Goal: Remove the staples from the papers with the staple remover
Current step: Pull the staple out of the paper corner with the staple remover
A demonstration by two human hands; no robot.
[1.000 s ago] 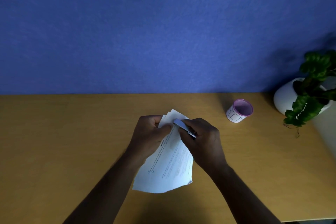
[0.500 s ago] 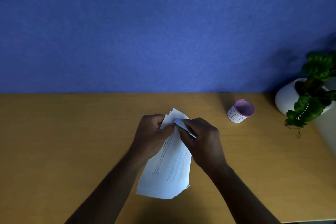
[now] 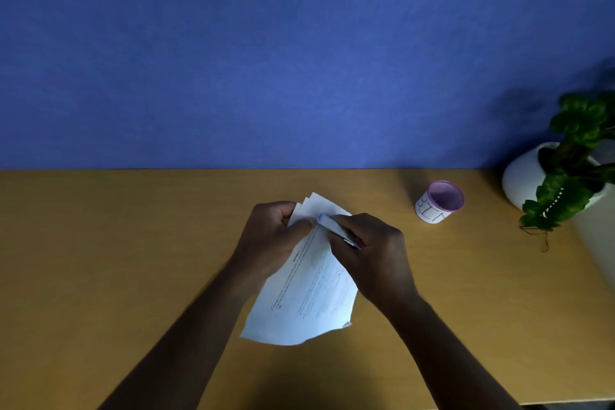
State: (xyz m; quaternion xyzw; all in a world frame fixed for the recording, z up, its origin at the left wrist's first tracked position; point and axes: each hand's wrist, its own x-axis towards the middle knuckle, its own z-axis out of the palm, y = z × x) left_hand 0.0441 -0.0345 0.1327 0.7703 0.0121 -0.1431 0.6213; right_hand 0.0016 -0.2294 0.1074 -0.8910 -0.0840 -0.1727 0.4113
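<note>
the left hand has its fingers curled tight, pinching the top corner of the papers between thumb and fingers. the right hand is closed around one staple remover, its tip just right of the left thumb and touching that corner. the fanned sheets cannot be counted. one cup and one potted plant sit well to the right on the desk.

papers on desk centre, cup right of them, potted plant far right
</note>
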